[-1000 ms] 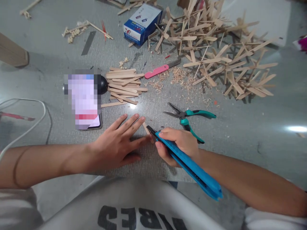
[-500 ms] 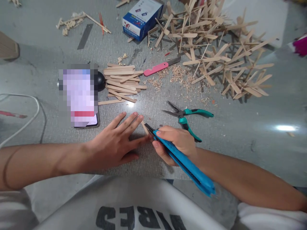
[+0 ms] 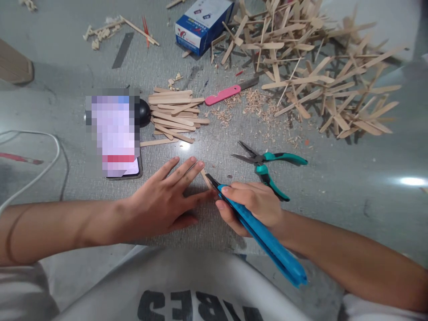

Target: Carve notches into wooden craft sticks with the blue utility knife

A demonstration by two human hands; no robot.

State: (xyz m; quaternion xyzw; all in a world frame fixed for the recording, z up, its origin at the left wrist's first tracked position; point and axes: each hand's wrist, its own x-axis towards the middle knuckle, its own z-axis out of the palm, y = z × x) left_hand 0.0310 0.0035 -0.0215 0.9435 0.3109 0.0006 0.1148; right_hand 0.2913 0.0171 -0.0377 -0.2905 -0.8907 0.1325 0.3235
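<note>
Blue cutter (image 3: 262, 234) is gripped by my right hand (image 3: 256, 203), nearer me than the pliers (image 3: 258, 159); left of them, my open left hand (image 3: 170, 196) seems steadying a wooden stick (image 3: 204, 177). Slipping blade (image 3: 211, 179) could cut my finger (image 3: 199, 166).

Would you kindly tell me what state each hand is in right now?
Left hand: open, spread out, touching a thin wooden stick.
Right hand: closed, holding a blue cutter knife.

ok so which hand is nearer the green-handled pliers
Right. The right hand, gripping the blue utility knife, is just on the wearer's side of the pliers, by one handle. The left hand lies farther off, to their left.
</note>
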